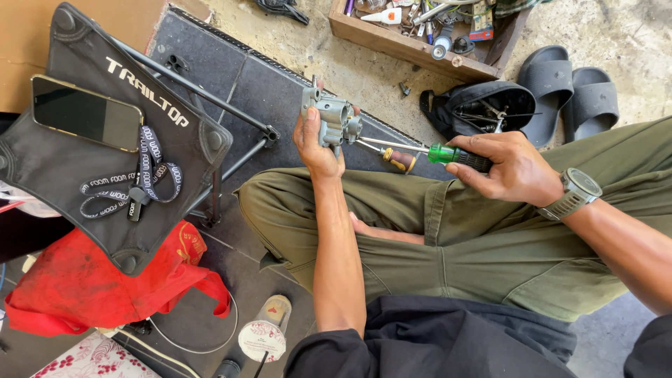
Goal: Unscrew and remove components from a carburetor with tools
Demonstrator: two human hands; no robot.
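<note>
My left hand [316,143] grips a grey cast-metal part [329,117] and holds it up above my crossed legs. My right hand [505,168] is closed around the green and black handle of a screwdriver [448,154]. Its thin shaft points left and its tip meets the side of the metal part. A second screwdriver with a yellow-brown handle [401,160] lies on the mat just under the shaft. A grey watch [575,192] is on my right wrist.
A folding black stool [105,203] at left carries a phone [85,112] and a lanyard [136,183]. A red bag [84,287] lies below it. A wooden tool tray [420,28], a black pouch [476,105] and dark slippers [570,91] lie ahead. A plastic cup [264,330] sits near my knee.
</note>
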